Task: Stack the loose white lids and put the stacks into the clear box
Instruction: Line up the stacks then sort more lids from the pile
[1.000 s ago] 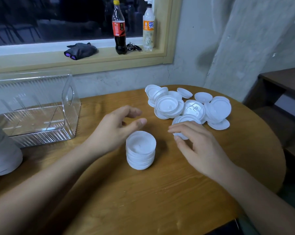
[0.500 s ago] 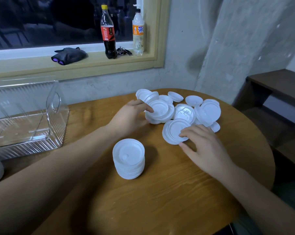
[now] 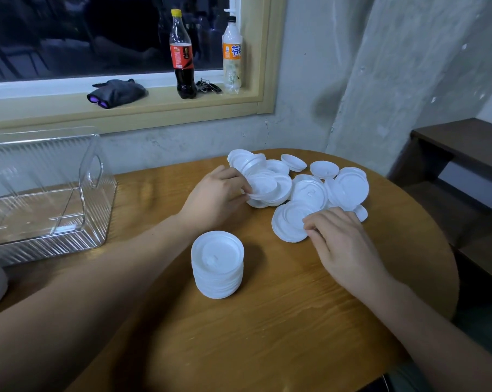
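Near the tabletop's (image 3: 267, 335) left edge: box (image 3: 45, 193). Toward the far middle: left hand (image 3: 216, 199) pinching a top lid (image 3: 263, 184) at the left side of the pile (image 3: 349, 188). Nearer, apart: stack (image 3: 217, 267). Rightward: right hand (image 3: 343, 244), fingers curled on the front lid (image 3: 288, 223).

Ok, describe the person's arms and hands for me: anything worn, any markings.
The left forearm and right forearm are bare as far as the picture shows, with no sleeve in view. The left hand and right hand are bare too: no gloves, rings, watch or bracelet visible, and no markings.
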Motion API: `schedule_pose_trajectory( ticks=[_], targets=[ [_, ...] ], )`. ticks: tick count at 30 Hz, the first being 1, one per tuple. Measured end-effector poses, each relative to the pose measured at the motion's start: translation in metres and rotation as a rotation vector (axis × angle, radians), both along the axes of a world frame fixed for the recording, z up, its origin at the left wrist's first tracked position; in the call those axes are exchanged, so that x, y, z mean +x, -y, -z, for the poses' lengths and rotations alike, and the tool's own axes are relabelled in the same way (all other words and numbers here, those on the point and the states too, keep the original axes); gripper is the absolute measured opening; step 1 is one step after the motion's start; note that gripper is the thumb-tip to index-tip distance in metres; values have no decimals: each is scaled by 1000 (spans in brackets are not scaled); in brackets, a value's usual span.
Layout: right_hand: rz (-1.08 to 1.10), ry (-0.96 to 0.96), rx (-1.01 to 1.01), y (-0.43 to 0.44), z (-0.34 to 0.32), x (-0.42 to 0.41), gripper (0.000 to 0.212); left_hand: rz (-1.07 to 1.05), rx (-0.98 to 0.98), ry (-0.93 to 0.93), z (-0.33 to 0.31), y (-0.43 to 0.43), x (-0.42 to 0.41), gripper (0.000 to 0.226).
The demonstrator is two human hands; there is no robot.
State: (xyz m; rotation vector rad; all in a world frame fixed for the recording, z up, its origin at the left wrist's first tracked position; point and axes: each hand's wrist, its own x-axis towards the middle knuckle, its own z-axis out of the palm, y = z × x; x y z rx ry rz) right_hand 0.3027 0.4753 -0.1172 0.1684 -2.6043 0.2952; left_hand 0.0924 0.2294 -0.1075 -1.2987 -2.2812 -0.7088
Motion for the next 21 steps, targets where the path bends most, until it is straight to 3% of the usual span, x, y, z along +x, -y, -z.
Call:
schedule_pose_trajectory(
  ticks=[14,21],
  targets=[
    [-88,-23,-333,65,-44,7,11,-66,60,59,-45,104,88,13],
    [-197,-25,-348,97,-50,10,7,-39,-133,-73,-40,136,126,14]
  ],
)
